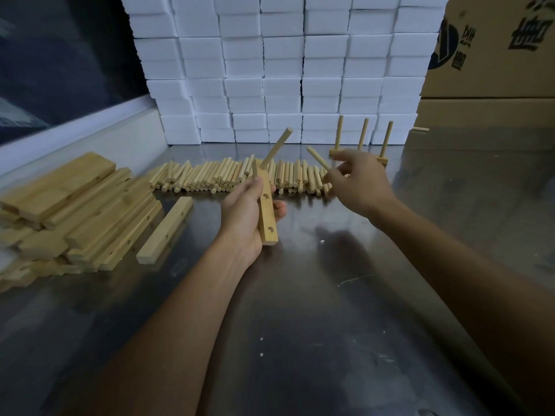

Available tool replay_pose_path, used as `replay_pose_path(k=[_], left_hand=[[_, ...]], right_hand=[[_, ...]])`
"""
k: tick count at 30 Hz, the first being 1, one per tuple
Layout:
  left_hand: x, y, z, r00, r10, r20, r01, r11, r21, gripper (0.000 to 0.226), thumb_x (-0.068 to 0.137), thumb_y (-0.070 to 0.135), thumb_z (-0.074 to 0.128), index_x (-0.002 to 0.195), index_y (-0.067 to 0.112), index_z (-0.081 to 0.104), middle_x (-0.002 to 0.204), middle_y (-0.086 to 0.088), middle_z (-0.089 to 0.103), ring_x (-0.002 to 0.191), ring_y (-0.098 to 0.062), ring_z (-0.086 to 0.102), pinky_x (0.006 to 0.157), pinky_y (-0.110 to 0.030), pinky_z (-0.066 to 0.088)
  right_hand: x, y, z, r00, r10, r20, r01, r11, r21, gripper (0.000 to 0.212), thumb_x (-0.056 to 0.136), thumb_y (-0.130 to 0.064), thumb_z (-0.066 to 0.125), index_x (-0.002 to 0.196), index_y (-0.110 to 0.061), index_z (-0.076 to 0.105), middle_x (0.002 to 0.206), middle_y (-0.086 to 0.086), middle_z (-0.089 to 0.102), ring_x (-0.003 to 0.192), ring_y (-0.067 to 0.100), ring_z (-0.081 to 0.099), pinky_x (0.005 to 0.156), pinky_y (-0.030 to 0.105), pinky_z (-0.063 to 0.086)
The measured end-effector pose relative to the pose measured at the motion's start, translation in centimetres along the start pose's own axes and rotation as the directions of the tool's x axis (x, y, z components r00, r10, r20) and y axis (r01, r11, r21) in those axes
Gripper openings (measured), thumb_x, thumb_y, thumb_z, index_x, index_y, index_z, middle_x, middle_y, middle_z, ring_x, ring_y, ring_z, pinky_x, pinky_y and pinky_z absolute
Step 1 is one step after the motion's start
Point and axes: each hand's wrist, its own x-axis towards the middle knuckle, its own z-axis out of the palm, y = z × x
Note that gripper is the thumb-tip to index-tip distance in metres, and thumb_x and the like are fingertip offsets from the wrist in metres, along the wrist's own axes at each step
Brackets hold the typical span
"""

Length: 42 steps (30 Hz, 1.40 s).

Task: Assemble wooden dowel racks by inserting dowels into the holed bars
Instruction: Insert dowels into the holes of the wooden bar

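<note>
1. My left hand grips the holed bar near the middle of the view, its fingers wrapped round the back and the holed face turned toward me.
2. One dowel already sits in the far hole, leaning toward 1 o'clock; two holes lower on the bar show open.
3. My right hand, at 3 o'clock from the bar, pinches a second dowel near its lower end, the free tip pointing toward 11 o'clock.
4. To seat it well, I judge I should line the dowel square with the middle hole, then push straight along its axis rather than at a slant.
5. The loose dowels lie in a row at 12 o'clock; spare bars are piled at 9 o'clock.
6. A finished rack stands at 2 o'clock on the metal table.
</note>
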Motion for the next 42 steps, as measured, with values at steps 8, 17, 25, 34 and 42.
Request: replay_pose_path(k=[8, 17, 25, 34, 42], left_hand=[[-0.1, 0.1, 0.2, 0.999, 0.033, 0.041, -0.033, 0.999, 0.004, 0.017, 0.102, 0.019, 0.052, 0.102, 0.008, 0.065, 0.09, -0.011, 0.063, 0.049, -0.017, 0.054, 0.041, -0.025, 0.043], [-0.2, 0.0, 0.2, 0.987, 0.045, 0.156, -0.052, 0.998, 0.043, 0.023, 0.103, 0.018, 0.049, 0.119, 0.009, 0.063, 0.096, -0.018, 0.059, 0.05, -0.017, 0.052, 0.037, -0.023, 0.036], [-0.5, 0.1, 0.2, 0.985, 0.064, 0.161, -0.074, 0.996, 0.055, 0.028, 0.102, 0.016, 0.052, 0.128, 0.015, 0.063, 0.087, -0.011, 0.062, 0.052, -0.015, 0.051, 0.04, -0.023, 0.036], [-0.8, 0.1, 0.7, 0.976, 0.063, 0.208, -0.085, 0.991, 0.1, 0.032, 0.102, 0.018, 0.052, 0.132, 0.013, 0.06, 0.085, -0.011, 0.058, 0.052, -0.014, 0.047, 0.039, -0.022, 0.035], [-1.3, 0.0, 1.2, 0.973, 0.1, 0.208, -0.135, 0.977, 0.163, 0.034, 0.1, 0.018, 0.056, 0.134, 0.016, 0.06, 0.075, -0.001, 0.061, 0.051, -0.011, 0.047, 0.04, -0.022, 0.034]], right_hand=[[-4.1, -1.1, -0.4, 0.99, -0.131, -0.049, 0.137, 0.981, 0.136, 0.017, 0.097, -0.018, 0.053, 0.104, -0.017, 0.069, 0.077, -0.007, 0.063, 0.056, 0.0, 0.054, 0.048, 0.014, 0.042], [-5.1, -1.5, 0.9, 0.91, -0.415, -0.019, 0.412, 0.906, -0.096, 0.012, 0.095, -0.021, 0.063, 0.1, -0.014, 0.072, 0.079, -0.008, 0.063, 0.07, 0.007, 0.057, 0.067, 0.023, 0.049], [-5.6, -2.0, 0.8, 0.816, -0.572, 0.083, 0.573, 0.782, -0.246, 0.019, 0.099, -0.017, 0.056, 0.113, -0.006, 0.064, 0.099, 0.007, 0.056, 0.078, 0.022, 0.056, 0.066, 0.041, 0.051], [-5.1, -1.9, -0.1, 0.764, -0.644, 0.028, 0.633, 0.74, -0.227, 0.013, 0.093, -0.013, 0.065, 0.096, -0.002, 0.072, 0.084, 0.01, 0.062, 0.07, 0.022, 0.057, 0.059, 0.041, 0.05], [-5.1, -2.0, -0.2, 0.853, -0.52, 0.038, 0.518, 0.838, -0.173, 0.027, 0.095, -0.024, 0.063, 0.082, -0.005, 0.075, 0.064, 0.007, 0.068, 0.055, 0.017, 0.06, 0.057, 0.036, 0.051]])
